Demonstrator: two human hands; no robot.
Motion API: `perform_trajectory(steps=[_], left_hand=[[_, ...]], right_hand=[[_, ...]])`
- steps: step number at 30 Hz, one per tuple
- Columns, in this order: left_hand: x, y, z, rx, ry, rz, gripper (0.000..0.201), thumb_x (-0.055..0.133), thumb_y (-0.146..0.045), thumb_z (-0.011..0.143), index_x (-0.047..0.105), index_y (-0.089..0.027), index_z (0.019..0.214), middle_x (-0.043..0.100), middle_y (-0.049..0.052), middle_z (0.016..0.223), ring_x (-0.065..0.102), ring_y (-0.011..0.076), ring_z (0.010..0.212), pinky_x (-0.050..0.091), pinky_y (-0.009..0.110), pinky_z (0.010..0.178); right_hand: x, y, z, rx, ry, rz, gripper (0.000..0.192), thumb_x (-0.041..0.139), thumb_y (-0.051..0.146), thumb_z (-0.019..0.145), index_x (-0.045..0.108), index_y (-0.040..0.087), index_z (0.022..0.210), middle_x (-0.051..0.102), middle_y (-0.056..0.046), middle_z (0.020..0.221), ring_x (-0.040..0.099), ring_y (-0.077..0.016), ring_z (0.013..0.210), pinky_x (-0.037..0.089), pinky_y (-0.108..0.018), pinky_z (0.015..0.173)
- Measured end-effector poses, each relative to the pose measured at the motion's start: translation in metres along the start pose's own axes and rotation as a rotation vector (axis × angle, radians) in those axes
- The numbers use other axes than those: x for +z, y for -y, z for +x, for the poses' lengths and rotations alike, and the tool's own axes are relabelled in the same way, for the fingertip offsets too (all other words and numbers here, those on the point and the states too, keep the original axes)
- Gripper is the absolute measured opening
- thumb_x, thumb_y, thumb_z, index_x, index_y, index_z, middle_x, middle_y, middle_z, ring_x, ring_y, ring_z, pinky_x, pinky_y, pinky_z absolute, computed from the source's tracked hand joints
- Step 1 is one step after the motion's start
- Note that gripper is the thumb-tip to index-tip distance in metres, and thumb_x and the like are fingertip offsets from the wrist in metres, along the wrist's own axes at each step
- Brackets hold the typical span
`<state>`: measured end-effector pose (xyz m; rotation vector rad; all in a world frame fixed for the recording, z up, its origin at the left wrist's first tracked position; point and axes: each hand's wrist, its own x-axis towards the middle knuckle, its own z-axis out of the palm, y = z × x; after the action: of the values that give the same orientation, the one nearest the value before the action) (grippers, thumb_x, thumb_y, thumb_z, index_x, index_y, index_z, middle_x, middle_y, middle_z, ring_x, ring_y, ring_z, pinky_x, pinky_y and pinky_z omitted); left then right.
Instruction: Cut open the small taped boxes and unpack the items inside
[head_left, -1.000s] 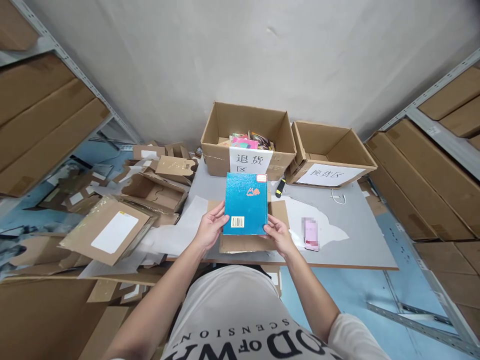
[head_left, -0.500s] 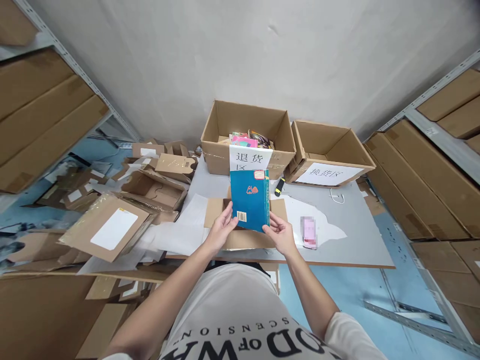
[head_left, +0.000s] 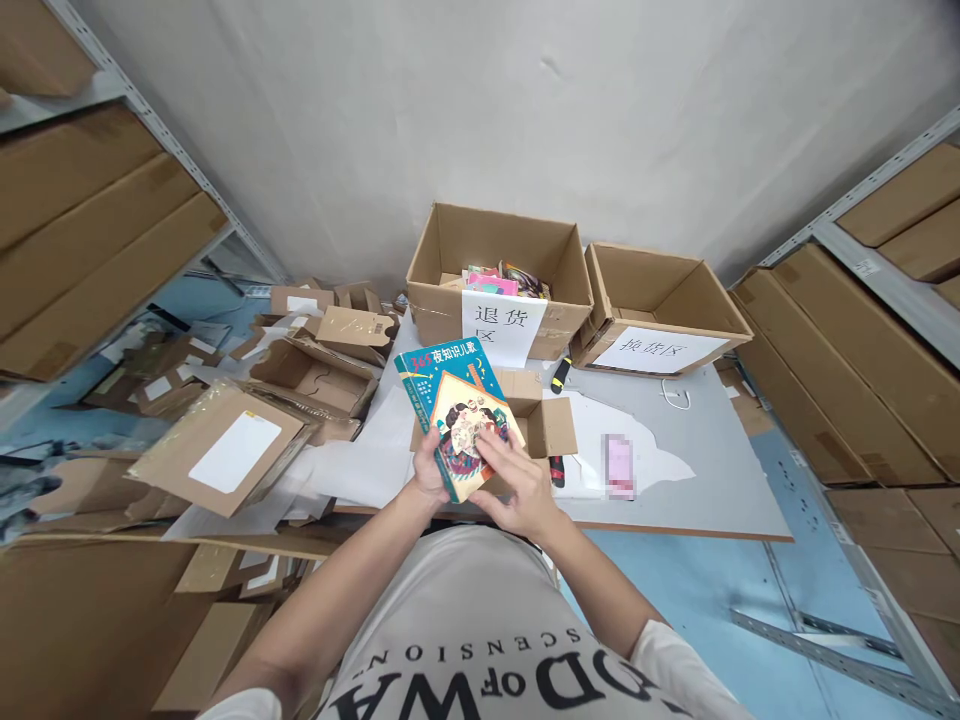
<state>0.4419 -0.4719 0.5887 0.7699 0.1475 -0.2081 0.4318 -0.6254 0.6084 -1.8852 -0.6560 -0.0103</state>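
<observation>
A teal book (head_left: 444, 385) with an illustrated front cover and yellow title is tilted in front of me, above the table's near edge. My left hand (head_left: 427, 470) grips its lower left edge from beneath. My right hand (head_left: 514, 482) lies flat on the cover's lower right, fingers spread. Just behind the book sits a small open cardboard mailer box (head_left: 546, 425) on the grey table (head_left: 720, 470).
Two open cartons with paper labels stand at the back: the left carton (head_left: 450, 255) holds books, the right carton (head_left: 664, 300) looks empty. A pink blurred item (head_left: 619, 466), white paper and a black-yellow tool (head_left: 559, 375) lie on the table. Flattened cardboard (head_left: 225, 450) piles at the left; shelves flank both sides.
The book has been turned over from its blue back cover with barcode to its illustrated front and lowered to the left. My right hand moved from the book's edge onto the cover.
</observation>
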Motion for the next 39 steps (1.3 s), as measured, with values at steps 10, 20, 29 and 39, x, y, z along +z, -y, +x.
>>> perform_trajectory(steps=[10,20,29,39], left_hand=[[-0.021,-0.020,0.006,-0.023,-0.096,0.141,0.057,0.068,-0.057,0.071,0.061,-0.017,0.110,0.069,0.010,0.109,0.065,0.0275,0.102,0.052,0.042,0.088],[-0.019,-0.029,0.023,0.044,-0.161,0.366,0.063,0.074,-0.052,0.068,0.063,-0.015,0.117,0.072,0.011,0.103,0.068,0.0254,0.094,0.056,0.037,0.081],[-0.068,-0.021,0.026,-0.016,-0.235,0.663,0.065,0.076,-0.057,0.060,0.066,-0.013,0.107,0.067,0.017,0.114,0.061,0.0305,0.111,0.042,0.048,0.102],[-0.117,-0.002,0.017,-0.003,-0.363,1.001,0.069,0.066,-0.068,0.061,0.066,-0.013,0.104,0.066,0.018,0.115,0.062,0.0307,0.110,0.045,0.046,0.100]], right_hand=[[-0.031,-0.039,-0.001,0.615,-0.001,0.596,0.060,0.066,0.052,0.077,0.054,0.024,0.128,0.069,-0.009,0.109,0.070,-0.0257,0.087,0.059,-0.036,0.065],[-0.038,-0.047,-0.012,0.636,-0.242,0.820,0.058,0.077,0.044,0.067,0.059,0.025,0.118,0.070,-0.004,0.102,0.070,-0.0179,0.071,0.062,-0.031,0.059],[-0.103,-0.077,0.009,0.548,-0.507,0.718,0.053,0.077,0.043,0.067,0.060,0.023,0.113,0.071,-0.004,0.098,0.069,-0.0173,0.069,0.062,-0.030,0.060],[-0.274,-0.149,0.110,0.402,-0.873,0.579,0.018,0.060,0.022,0.083,0.059,0.018,0.100,0.068,-0.003,0.092,0.068,-0.0096,0.072,0.060,-0.027,0.071]])
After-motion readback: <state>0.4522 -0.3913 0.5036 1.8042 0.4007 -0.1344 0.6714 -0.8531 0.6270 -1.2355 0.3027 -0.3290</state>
